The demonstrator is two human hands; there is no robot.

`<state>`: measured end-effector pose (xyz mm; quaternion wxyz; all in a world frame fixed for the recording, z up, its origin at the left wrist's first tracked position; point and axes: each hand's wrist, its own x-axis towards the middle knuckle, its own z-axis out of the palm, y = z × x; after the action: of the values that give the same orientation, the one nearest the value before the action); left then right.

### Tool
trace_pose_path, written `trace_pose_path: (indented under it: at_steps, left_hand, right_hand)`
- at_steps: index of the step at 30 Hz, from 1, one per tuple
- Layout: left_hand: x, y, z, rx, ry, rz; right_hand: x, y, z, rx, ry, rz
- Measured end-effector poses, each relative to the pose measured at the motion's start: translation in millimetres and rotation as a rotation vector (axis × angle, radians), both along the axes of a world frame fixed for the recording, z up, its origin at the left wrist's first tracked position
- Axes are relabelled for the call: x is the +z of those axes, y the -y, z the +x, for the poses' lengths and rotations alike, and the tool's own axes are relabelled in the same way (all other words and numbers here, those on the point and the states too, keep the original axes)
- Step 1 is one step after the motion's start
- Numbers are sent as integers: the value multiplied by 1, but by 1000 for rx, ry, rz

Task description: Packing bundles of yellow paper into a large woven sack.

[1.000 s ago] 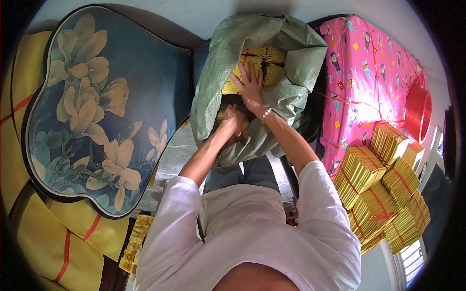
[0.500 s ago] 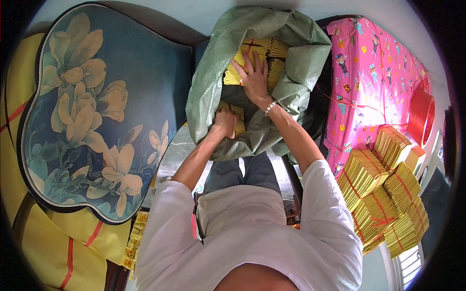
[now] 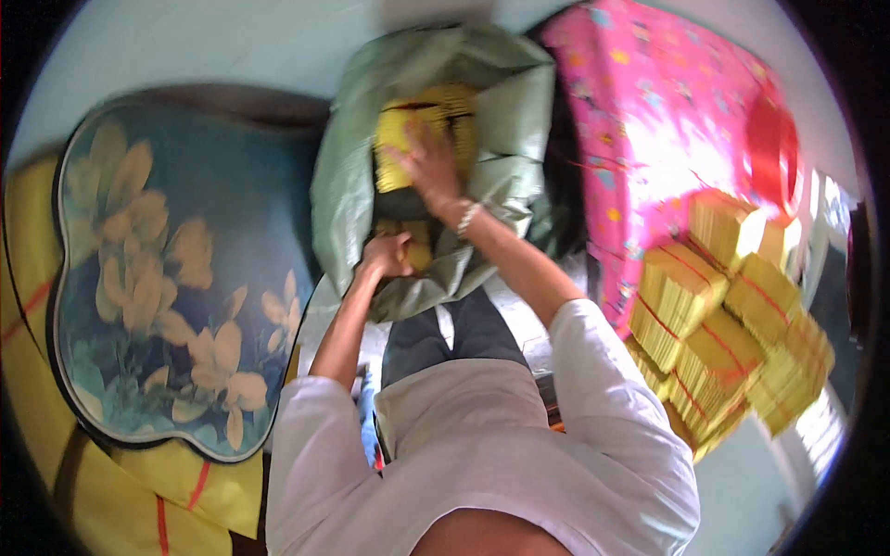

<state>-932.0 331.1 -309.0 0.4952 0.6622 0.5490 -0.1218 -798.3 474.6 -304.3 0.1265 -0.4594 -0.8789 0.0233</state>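
Note:
A pale green woven sack [image 3: 338, 199] stands in front of me with its mouth rolled open. Inside it lie bundles of folded yellow paper [image 3: 397, 125] tied with red string. My right hand [image 3: 431, 167] rests with spread fingers on the upper bundles, a beaded bracelet at its wrist. Lower in the sack, near the close rim, my left hand [image 3: 387, 255] has its fingers curled at another yellow paper bundle [image 3: 419, 248]. Motion smears both hands somewhat, and the left fingertips are partly hidden.
A dark blue chair back [image 3: 250, 185] with pale flowers stands at the left, yellow padded rolls [image 3: 102, 491] with red bands beneath it. To the right are a pink patterned box [image 3: 603, 102], a red string roll [image 3: 772, 153] and several stacked yellow paper bundles [image 3: 681, 287].
The whole view has tilted and shifted, so the sack and pink box sit further left. Both hands remain in the sack, the right one spread on the bundles, the left one curled.

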Motion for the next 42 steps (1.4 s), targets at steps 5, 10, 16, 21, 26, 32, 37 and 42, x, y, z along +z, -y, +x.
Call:
trace_pose_path:
  at_steps: [5,10,16,21,26,32,37,42]
  left_hand:
    - [13,1,1,-15,-225,-240]
    - [-11,26,-23,-181,-102,650]
    - [186,-51,97,486,291,306]
    - [292,-108,205,424,906,424]
    - [445,-139,343,259,1072,109]
    - [517,-125,459,143,1125,-110]
    - [490,-120,518,-97,1111,-42]
    - [485,-89,528,72,1032,251]
  right_hand:
    - [83,61,20,31,55,-327]
    - [188,104,42,151,-404,-459]
    - [316,157,143,-274,-828,-409]
    - [433,193,243,-652,-990,-97]
    - [518,227,371,-907,-1195,391]
    - [547,227,523,-1236,-1324,363]
    - [508,202,589,-1095,-1934,-721]
    - [513,203,551,-1064,-1945,-484]
